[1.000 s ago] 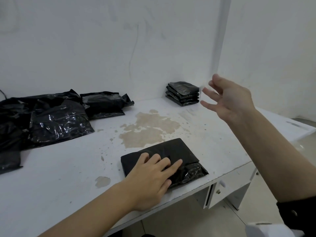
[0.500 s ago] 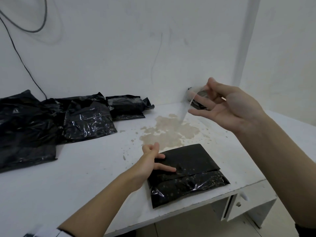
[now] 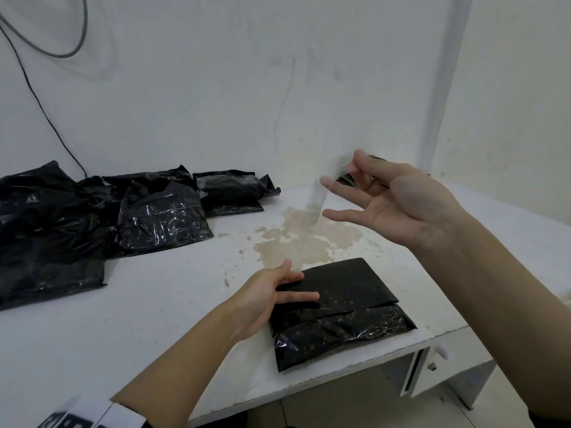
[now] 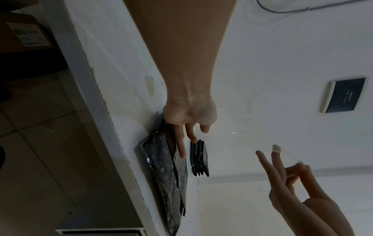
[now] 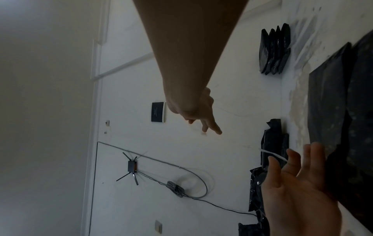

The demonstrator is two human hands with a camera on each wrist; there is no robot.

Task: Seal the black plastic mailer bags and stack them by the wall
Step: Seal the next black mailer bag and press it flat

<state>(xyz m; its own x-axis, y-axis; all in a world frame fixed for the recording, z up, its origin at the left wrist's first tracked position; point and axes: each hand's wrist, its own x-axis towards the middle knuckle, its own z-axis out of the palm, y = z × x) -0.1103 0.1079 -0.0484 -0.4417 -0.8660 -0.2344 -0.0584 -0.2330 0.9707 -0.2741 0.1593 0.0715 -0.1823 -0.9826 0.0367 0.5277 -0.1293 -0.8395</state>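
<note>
Since half a second ago the right hand (image 3: 401, 205) has stayed raised over the tabletop (image 3: 154, 304), the clear strip (image 3: 319, 208) hanging from its fingertips; the view has shifted little. Its grip pinches the strip's top between thumb and a finger, other fingers spread. The left hand (image 3: 265, 295) lies released, straight fingers pressing the folded flap of the mailer (image 3: 340, 313) near the front edge. Sealed mailers form a stack (image 4: 199, 158) by the wall. Unsealed bags (image 3: 92, 217) lie far left.
</note>
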